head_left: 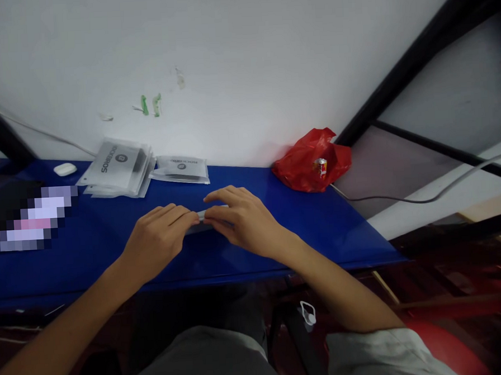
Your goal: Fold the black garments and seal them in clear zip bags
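Between my hands, above the blue table, is a thin, pale, flat item point(202, 214) whose edge shows light grey. Most of it is covered by my fingers, and I cannot make out its kind. My left hand point(162, 231) pinches its left end between thumb and fingers. From the other side my right hand point(240, 219) grips the same edge with thumb and lower fingers, its index finger raised and bent. Just behind the hands lies a small translucent zip pouch point(181, 170) with dark print. Left of that, a stack of larger printed zip pouches point(121, 166) rests against the wall.
A red plastic bag point(308, 161) stands at the table's back right by a black frame post. On the left are a white earbud case point(65, 169) and a blurred-out phone-like screen point(36, 218). The blue table point(316, 245) ends close to my lap.
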`<action>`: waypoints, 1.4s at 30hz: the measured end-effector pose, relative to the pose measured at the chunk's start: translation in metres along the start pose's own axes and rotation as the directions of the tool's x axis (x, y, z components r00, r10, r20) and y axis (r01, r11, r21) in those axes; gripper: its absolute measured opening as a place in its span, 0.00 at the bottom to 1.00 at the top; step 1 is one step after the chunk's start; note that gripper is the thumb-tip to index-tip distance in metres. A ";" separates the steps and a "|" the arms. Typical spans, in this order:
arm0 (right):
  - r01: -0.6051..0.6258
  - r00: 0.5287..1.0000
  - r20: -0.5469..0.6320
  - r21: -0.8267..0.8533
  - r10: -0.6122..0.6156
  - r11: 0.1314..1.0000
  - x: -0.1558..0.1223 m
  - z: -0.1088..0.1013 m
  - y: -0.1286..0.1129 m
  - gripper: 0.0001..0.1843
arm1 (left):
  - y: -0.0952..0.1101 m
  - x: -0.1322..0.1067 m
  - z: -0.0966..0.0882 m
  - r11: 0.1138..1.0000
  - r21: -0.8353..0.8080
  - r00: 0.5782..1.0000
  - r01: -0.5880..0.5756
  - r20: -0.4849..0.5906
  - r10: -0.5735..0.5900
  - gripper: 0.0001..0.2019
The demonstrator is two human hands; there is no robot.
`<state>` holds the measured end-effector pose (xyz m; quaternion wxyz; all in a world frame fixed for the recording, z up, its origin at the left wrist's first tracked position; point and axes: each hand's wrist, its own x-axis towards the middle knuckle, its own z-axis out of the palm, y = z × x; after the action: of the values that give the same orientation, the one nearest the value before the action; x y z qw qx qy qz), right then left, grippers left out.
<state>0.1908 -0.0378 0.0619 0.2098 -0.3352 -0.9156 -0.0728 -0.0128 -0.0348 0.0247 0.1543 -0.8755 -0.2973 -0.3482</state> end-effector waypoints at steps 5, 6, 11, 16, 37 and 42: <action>-0.002 1.000 0.015 -0.046 0.002 0.999 -0.001 0.001 0.005 0.12 | 0.001 -0.001 0.001 0.999 0.047 1.000 0.027 -0.008 -0.027 0.11; -0.002 1.000 0.018 -0.055 0.003 0.998 -0.002 0.001 0.006 0.12 | 0.000 -0.001 0.001 0.998 0.058 0.999 0.036 -0.008 -0.035 0.11; -0.014 0.999 0.034 -0.124 0.018 0.992 -0.012 0.003 0.019 0.10 | -0.010 -0.006 0.004 0.994 0.083 0.997 0.073 -0.009 -0.073 0.13; -0.092 0.994 0.038 -0.215 0.102 0.972 -0.026 0.004 0.036 0.09 | -0.028 -0.012 0.010 0.987 0.061 0.988 0.152 -0.012 -0.151 0.13; -0.616 0.771 0.001 0.257 0.637 0.745 -0.061 0.076 0.047 0.09 | -0.038 -0.045 0.029 0.652 0.073 0.544 0.755 0.486 -0.684 0.19; -0.679 0.711 0.024 0.284 0.702 0.677 -0.053 0.079 0.047 0.06 | -0.039 -0.045 0.036 0.642 0.040 0.557 0.766 0.456 -0.694 0.12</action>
<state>0.2311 -0.0116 -0.0331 0.3054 -0.6201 -0.7119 0.1239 -0.0447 -0.0059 -0.0302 -0.1463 -0.7354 -0.6305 -0.2009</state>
